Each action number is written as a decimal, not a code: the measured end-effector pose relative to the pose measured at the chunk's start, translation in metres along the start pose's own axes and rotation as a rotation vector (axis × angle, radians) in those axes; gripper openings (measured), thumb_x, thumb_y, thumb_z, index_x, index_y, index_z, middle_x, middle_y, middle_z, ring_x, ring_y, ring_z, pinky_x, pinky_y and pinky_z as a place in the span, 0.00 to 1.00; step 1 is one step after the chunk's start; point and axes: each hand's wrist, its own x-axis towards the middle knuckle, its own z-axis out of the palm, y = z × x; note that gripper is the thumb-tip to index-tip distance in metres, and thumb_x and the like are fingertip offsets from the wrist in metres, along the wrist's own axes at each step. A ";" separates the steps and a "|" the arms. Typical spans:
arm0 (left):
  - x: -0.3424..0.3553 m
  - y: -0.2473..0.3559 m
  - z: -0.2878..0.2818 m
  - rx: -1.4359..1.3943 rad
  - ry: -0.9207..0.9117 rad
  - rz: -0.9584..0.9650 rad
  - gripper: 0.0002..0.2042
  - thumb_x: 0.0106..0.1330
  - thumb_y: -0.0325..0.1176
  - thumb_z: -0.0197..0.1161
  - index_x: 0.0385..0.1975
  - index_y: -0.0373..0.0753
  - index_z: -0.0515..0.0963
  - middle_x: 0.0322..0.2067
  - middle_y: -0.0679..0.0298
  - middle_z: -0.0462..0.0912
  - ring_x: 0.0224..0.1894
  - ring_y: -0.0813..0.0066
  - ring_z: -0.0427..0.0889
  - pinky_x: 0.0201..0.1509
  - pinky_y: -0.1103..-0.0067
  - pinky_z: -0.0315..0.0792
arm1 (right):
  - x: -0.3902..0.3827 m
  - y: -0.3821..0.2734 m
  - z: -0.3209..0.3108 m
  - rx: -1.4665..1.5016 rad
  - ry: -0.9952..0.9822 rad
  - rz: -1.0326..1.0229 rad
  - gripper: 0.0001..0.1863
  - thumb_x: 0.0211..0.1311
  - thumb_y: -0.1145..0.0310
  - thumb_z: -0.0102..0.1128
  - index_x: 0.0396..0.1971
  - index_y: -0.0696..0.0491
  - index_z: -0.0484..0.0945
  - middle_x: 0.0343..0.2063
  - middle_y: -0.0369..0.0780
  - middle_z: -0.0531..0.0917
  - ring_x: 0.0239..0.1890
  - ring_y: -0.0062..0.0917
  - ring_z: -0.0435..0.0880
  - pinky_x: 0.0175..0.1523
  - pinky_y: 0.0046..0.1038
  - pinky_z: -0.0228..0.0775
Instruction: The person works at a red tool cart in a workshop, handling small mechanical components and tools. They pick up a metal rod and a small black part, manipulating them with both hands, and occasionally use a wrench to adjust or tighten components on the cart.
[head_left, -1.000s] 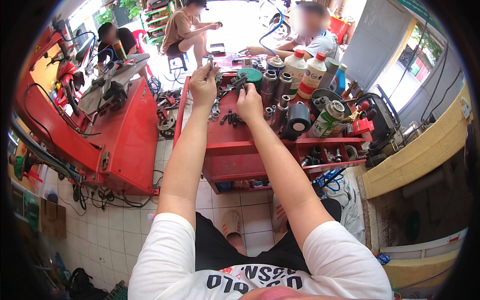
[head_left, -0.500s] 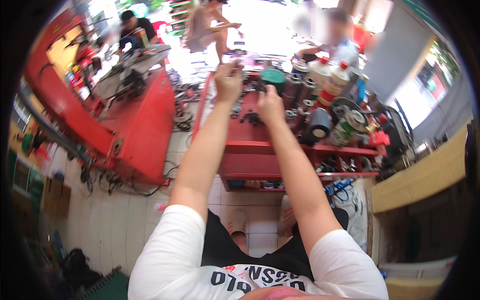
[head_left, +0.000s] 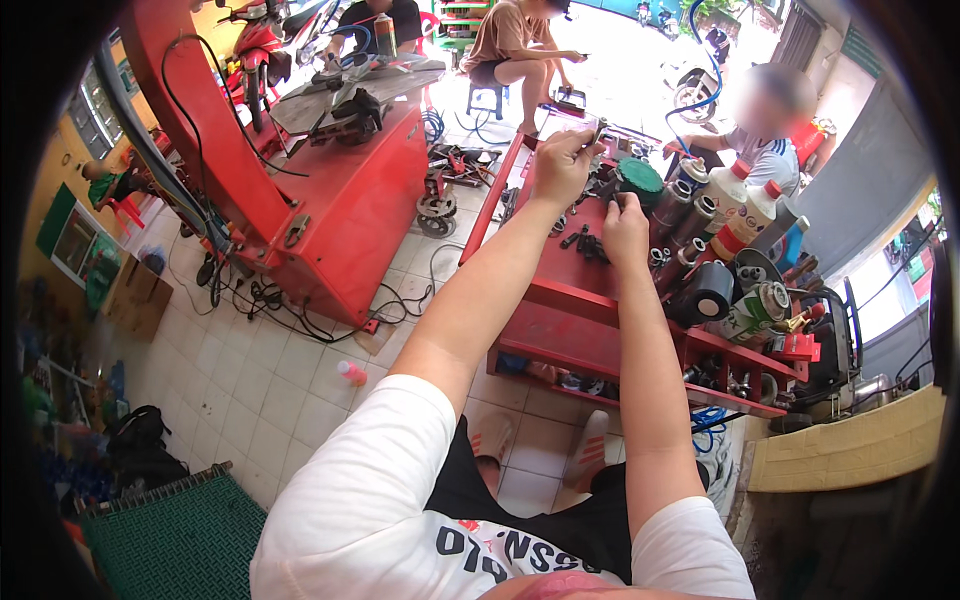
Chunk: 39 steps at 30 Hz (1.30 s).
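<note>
Red floor machine [head_left: 345, 235] is the biggest item, left of the work; right of it the red cart [head_left: 560, 296], its tray loaded at the right with red-capped bottles [head_left: 728, 192], dark metal cylinders [head_left: 672, 208] and a black cylinder [head_left: 700, 294]; green-lidded tub [head_left: 638, 177] sits toward the far side; left hand [head_left: 562, 168] and right hand [head_left: 625, 228] both over the tray, left of the cylinders; loose dark parts [head_left: 582, 240] lie between the forearms; smallest are the handheld bits, a small piece [head_left: 602, 128] at the left fingertips and a dark piece [head_left: 614, 200] at the right, shapes too small to tell; risk: a slipping fingertip grip could drop either bit among the loose parts, hard to pick out; a rightward elbow or wrist swing could tip the crowded cylinders; pose: both arms reach forward, left slanting right and ending farther out, right nearly straight and nearer; left fingers curled, pinching its piece; right thumb and fingers look pinched on the dark one, full contact hidden.
</note>
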 end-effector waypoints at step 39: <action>-0.013 -0.018 0.012 -0.120 -0.170 -0.089 0.11 0.65 0.27 0.73 0.46 0.31 0.88 0.39 0.49 0.91 0.40 0.62 0.93 0.47 0.72 0.83 | 0.000 0.003 0.002 -0.048 0.004 0.091 0.14 0.73 0.66 0.59 0.49 0.61 0.79 0.44 0.58 0.87 0.51 0.55 0.86 0.56 0.49 0.78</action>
